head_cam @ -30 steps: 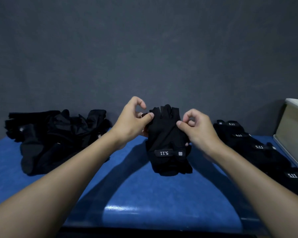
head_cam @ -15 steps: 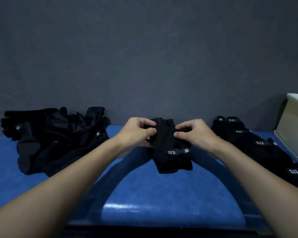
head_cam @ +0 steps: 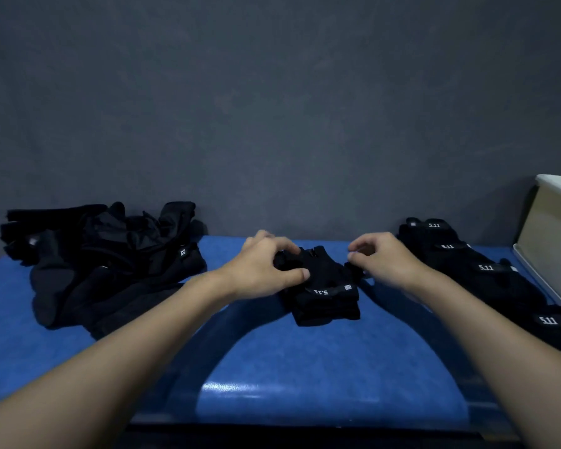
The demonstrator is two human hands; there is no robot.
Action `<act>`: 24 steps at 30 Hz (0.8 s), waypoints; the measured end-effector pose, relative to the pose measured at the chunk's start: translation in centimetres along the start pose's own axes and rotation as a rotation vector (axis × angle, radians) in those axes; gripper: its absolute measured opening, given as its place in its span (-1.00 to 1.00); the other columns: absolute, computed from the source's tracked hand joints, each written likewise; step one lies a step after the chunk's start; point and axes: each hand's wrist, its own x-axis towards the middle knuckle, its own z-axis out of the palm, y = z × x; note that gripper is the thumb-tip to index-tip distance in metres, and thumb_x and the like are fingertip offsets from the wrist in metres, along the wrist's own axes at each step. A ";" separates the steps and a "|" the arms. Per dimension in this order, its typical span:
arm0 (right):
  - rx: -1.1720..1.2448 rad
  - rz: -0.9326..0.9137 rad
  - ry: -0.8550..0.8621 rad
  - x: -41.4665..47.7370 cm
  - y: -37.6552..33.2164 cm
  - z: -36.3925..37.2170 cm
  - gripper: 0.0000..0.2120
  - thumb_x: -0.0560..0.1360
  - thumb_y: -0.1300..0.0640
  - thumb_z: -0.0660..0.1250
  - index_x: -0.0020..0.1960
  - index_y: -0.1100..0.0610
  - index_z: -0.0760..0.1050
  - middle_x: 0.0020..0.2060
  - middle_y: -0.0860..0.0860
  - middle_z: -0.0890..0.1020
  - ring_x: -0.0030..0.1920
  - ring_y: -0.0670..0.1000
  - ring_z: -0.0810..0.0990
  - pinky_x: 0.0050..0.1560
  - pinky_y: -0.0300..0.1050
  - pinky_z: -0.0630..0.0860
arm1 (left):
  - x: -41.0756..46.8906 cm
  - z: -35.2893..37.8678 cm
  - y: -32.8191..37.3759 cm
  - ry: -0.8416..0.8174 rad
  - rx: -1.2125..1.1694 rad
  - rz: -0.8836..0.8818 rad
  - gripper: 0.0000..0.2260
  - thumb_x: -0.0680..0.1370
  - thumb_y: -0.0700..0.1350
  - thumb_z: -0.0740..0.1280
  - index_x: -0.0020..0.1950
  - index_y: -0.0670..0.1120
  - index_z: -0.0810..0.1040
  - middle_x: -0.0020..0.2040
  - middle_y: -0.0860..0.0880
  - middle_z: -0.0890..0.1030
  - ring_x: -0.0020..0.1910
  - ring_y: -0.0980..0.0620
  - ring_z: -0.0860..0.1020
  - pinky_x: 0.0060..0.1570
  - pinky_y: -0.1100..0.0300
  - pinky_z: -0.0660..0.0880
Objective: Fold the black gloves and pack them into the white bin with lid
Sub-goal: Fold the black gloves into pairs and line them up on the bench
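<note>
Head view: a black glove (head_cam: 324,286) lies in the middle of the blue bench (head_cam: 305,367). At its left edge the left hand (head_cam: 263,270) grips it with curled fingers; at its right edge the right hand (head_cam: 382,260) pinches it. Left of this glove sits a loose glove pile (head_cam: 104,264); right of it, a row of folded gloves (head_cam: 480,270), then the white bin (head_cam: 551,241).

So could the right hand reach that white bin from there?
Probably yes: the white bin stands on the right hand's side, with only the low row of gloves between them.
</note>
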 end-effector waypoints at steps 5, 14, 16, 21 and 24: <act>-0.039 0.028 -0.033 0.1 0.8 0.2 -0.91 0.46 0.22 0.45 -0.07 0.10 0.57 -0.25 0.01 0.58 -0.24 -0.01 0.54 -0.16 -0.15 0.45 | -0.6 0.7 0.7 -0.189 0.135 0.182 -0.66 0.34 0.16 0.55 0.06 0.20 0.58 0.10 0.12 0.51 0.16 0.12 0.45 0.24 0.15 0.45; -0.021 -0.036 0.068 -0.1 0.9 0.5 -0.89 0.50 0.31 0.38 -0.11 0.12 0.61 -0.30 -0.02 0.58 -0.28 -0.10 0.51 -0.27 -0.31 0.41 | -1.0 0.4 1.2 -0.216 0.103 0.216 -0.80 0.44 -0.08 0.52 0.04 0.01 0.62 -0.06 -0.01 0.64 -0.08 0.05 0.58 -0.08 0.24 0.52; -0.082 -0.046 0.048 -0.3 1.6 1.0 -0.91 0.51 0.30 0.38 -0.09 0.14 0.61 -0.28 -0.03 0.57 -0.24 -0.08 0.52 -0.25 -0.37 0.40 | -1.1 0.7 1.1 -0.241 0.132 0.218 -0.79 0.45 -0.08 0.51 0.06 0.00 0.62 -0.06 0.00 0.63 -0.08 0.07 0.57 -0.06 0.23 0.51; -0.032 -0.092 0.093 -0.5 1.6 0.6 -0.93 0.51 0.20 0.40 -0.08 0.04 0.59 -0.18 -0.07 0.61 -0.09 0.01 0.59 -0.11 -0.22 0.45 | -0.9 0.7 1.0 -0.160 0.080 0.237 -0.89 0.51 0.03 0.44 -0.01 0.03 0.65 -0.02 0.07 0.61 -0.03 0.13 0.57 -0.02 0.26 0.50; 0.050 -0.171 0.058 -1.2 0.1 0.1 -0.96 0.49 0.14 0.44 -0.07 0.02 0.62 -0.14 -0.04 0.64 -0.08 0.12 0.64 -0.07 -0.02 0.59 | -0.2 0.8 -0.1 -0.039 0.083 0.236 -0.85 0.56 0.04 0.37 0.09 0.06 0.62 0.10 0.09 0.53 0.10 0.14 0.49 0.03 0.32 0.40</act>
